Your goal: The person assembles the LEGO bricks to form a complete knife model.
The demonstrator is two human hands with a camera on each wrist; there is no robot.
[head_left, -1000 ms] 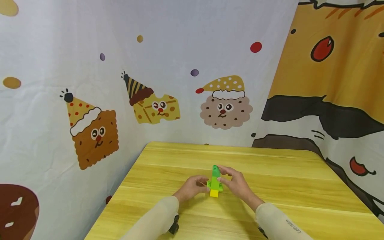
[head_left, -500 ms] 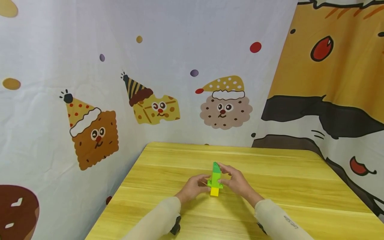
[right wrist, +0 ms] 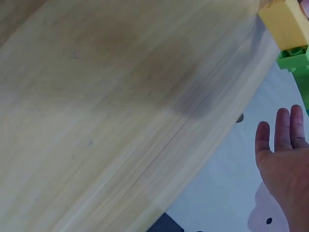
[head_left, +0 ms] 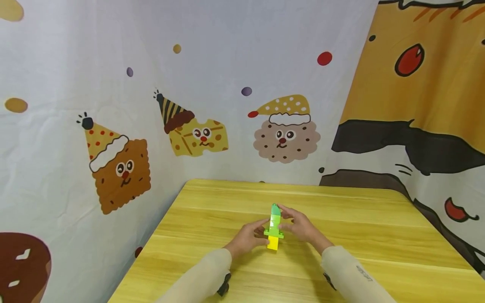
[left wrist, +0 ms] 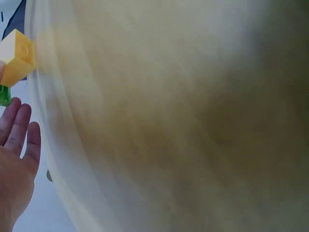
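Observation:
A small upright stack of toy building bricks stands between both hands over the wooden table [head_left: 212,202]. Its base is a yellow brick [head_left: 273,243], above it a wider light green brick layer [head_left: 274,229], and on top a darker green sloped brick [head_left: 275,209]. My left hand [head_left: 245,240] pinches the low part, its thumb against the yellow brick. From the other side, my right hand [head_left: 302,227] holds the upper part, index finger at the top brick and thumb on the light green. In the left wrist view, the left hand's [left wrist: 17,159] other fingers extend below the bricks.
Behind the table hangs a white curtain [head_left: 212,75] printed with cartoon biscuits and cheese. An orange and black printed panel [head_left: 447,101] covers its right side. Dark bands show at both sleeve cuffs.
The brick stack has tilted and turned a little and shifted slightly right. My left hand has moved right, its thumb now against the yellow brick. The right hand stays at the upper bricks.

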